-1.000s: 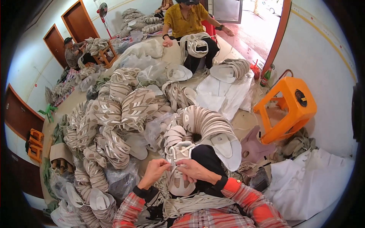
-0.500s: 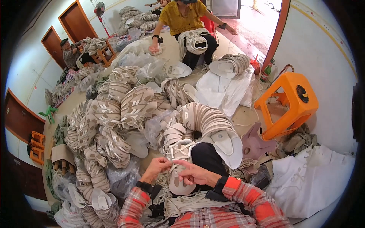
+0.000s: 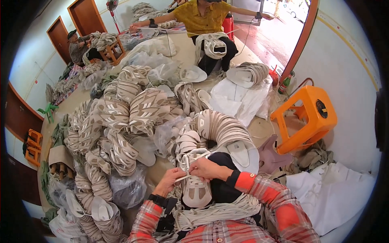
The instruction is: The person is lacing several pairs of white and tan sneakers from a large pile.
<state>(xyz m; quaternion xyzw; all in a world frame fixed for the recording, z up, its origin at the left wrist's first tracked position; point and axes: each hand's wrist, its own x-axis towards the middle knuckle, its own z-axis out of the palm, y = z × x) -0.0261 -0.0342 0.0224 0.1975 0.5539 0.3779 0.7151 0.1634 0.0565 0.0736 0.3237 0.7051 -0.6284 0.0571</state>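
Note:
On my lap lies a beige shoe upper [image 3: 197, 193], toe toward me, with pale lace crossing its throat. My left hand [image 3: 172, 180] is closed at the upper's left edge, pinching a light flat shoelace [image 3: 183, 178]. Over the eyelets, my right hand [image 3: 207, 168] is closed, its fingertips pressed together at the lace; exactly what they grip is partly hidden. Across my lap, nearer my body, rests a bundle of loose pale laces [image 3: 227, 211]. A curved stack of nested uppers [image 3: 227, 129] stands just beyond my knee.
Piled stacks of uppers [image 3: 115, 113] and clear plastic bags [image 3: 127, 184] fill the left. An orange stool [image 3: 310, 113] and white sacking [image 3: 324, 194] are at the right. Ahead, a person in a yellow shirt [image 3: 206, 18] sits with arms spread; another person [image 3: 79, 47] works at far left.
My right hand has moved from pointing with fingers extended to a closed pinch over the eyelets. My left hand has shifted slightly right and down. The person opposite has spread both arms wide.

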